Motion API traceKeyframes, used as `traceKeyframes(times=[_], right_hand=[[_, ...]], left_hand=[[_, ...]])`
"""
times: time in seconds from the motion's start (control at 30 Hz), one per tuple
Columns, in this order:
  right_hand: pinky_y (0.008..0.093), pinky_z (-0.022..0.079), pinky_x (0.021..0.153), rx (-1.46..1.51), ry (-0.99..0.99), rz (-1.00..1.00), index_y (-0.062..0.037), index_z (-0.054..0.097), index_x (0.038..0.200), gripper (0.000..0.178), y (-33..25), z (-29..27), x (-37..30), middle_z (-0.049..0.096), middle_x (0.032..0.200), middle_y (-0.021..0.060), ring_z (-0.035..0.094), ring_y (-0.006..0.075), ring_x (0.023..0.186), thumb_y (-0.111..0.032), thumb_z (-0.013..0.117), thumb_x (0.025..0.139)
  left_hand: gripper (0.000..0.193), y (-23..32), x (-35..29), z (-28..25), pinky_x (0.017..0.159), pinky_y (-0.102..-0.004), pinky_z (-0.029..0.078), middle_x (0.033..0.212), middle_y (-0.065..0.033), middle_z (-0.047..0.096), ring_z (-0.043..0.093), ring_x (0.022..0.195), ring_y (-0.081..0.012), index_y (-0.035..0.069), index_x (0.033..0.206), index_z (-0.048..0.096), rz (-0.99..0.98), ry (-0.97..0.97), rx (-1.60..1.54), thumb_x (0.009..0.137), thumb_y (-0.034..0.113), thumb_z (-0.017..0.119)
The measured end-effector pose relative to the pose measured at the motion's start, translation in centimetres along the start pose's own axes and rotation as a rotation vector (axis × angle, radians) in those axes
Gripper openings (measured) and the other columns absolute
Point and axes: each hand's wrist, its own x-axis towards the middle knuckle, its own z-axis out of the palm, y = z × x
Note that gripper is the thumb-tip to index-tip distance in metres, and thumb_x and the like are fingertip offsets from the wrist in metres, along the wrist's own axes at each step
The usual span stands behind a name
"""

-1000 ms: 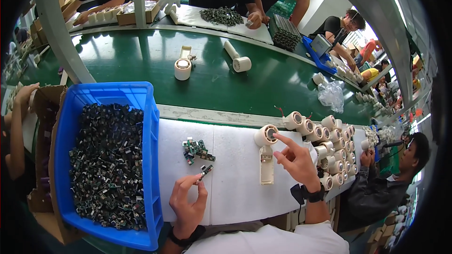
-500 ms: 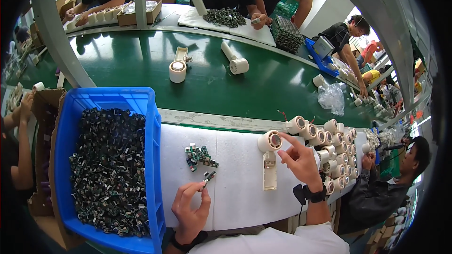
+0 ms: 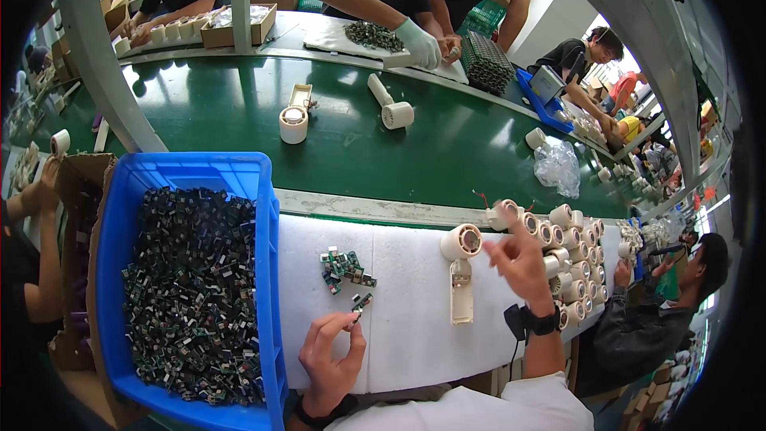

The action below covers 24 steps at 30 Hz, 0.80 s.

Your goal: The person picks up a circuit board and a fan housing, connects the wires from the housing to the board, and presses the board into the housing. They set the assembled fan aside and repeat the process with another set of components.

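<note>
My left hand [image 3: 331,363] is closed in a pinch on a small green circuit board [image 3: 361,307], held just above the white foam sheet. Beyond it lies a small pile of similar circuit boards [image 3: 341,266]. To the right, a cream handheld fan [image 3: 461,243] rests on the foam, its round head away from me and its hollow handle pointing toward me. My right hand [image 3: 523,265] hovers beside the fan head, apart from it, with index finger and thumb stretched out and nothing seen in it. That hand is slightly blurred.
A blue bin [image 3: 267,255] full of circuit boards stands at left, beside a cardboard box [image 3: 84,168]. Several cream fan heads [image 3: 576,271] crowd the right side. On the green conveyor belt [image 3: 343,168] lie two fans and a plastic bag [image 3: 557,169]. Co-workers sit across and at right.
My right hand has moved slightly right and up, away from the fan head. My left hand still pinches the circuit board. Across the belt, a co-worker's gloved hand has moved right and down.
</note>
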Motion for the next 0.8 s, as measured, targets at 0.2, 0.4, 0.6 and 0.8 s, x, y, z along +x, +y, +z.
traceKeyframes(times=[0.2, 0.4, 0.6, 0.8], right_hand=[[0.0238, 0.048, 0.062, -0.164, 0.068, -0.213, -0.0072, 0.042, 0.153, 0.069, 1.1, -0.6, 2.1, 0.068, 0.092, 0.0048, 0.060, 0.0078, 0.071, -0.023, 0.075, 0.094], [0.0255, 0.053, 0.069, -0.186, 0.001, -0.222, -0.0076, 0.053, 0.142, 0.069, 1.8, 3.3, 0.5, 0.064, 0.116, 0.0090, 0.064, 0.0139, 0.089, -0.025, 0.084, 0.084], [0.0256, 0.052, 0.067, -0.148, -0.045, -0.146, -0.0083, 0.056, 0.137, 0.069, -0.6, 5.9, -4.9, 0.064, 0.114, 0.0093, 0.063, 0.0137, 0.088, -0.026, 0.089, 0.079], [0.0256, 0.049, 0.060, -0.209, 0.261, -0.222, -0.0103, 0.062, 0.132, 0.063, -2.5, 7.4, -9.2, 0.066, 0.097, 0.0047, 0.060, 0.0111, 0.071, -0.022, 0.090, 0.076]], left_hand=[[0.033, 0.0, 0.1, 0.3, 0.070, -0.0318, 0.053, 0.094, -0.0130, 0.068, 0.067, 0.078, -0.0224, 0.002, 0.108, 0.067, 0.028, 0.003, -0.067, 0.077, -0.011, 0.070], [0.038, 0.0, -0.1, 0.0, 0.071, -0.0312, 0.053, 0.093, -0.0126, 0.067, 0.066, 0.078, -0.0213, 0.002, 0.111, 0.068, 0.008, -0.024, -0.089, 0.076, -0.012, 0.066], [0.038, 0.2, -0.1, 0.3, 0.072, -0.0309, 0.054, 0.091, -0.0114, 0.066, 0.065, 0.077, -0.0203, 0.003, 0.112, 0.070, 0.009, -0.041, -0.096, 0.077, -0.011, 0.065], [0.034, 0.9, -0.8, 0.3, 0.073, -0.0309, 0.055, 0.096, -0.0109, 0.069, 0.068, 0.080, -0.0197, 0.004, 0.111, 0.073, -0.018, -0.304, -0.249, 0.080, -0.008, 0.067]])
